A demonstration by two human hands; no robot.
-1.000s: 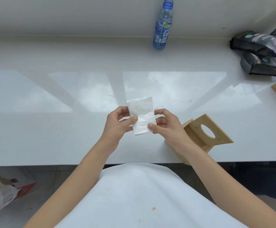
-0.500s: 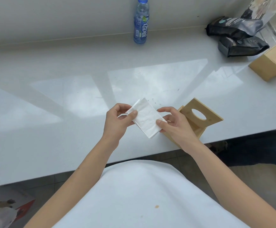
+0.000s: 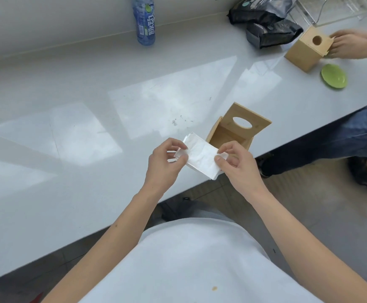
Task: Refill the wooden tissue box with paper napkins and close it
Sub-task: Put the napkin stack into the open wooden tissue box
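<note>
Both hands pinch one folded stack of napkins just short of the open box

Left hand point(image 3: 164, 161) grips the near-left end of the paper napkins point(image 3: 201, 157) between thumb and fingers, and the right hand point(image 3: 236, 165) grips the opposite end the same way, so the stack hangs level above the surface point(image 3: 90, 149), clear of it. Just beyond the right grip the wooden tissue box point(image 3: 229, 137) sits empty, its lid point(image 3: 249, 120) with the oval slot tipped up and back. To do this well, I judge the stack should be squared first, turned to match the opening, then lowered flat with both grips easing off together; the lid stays up until the napkins lie fully below the rim
</note>
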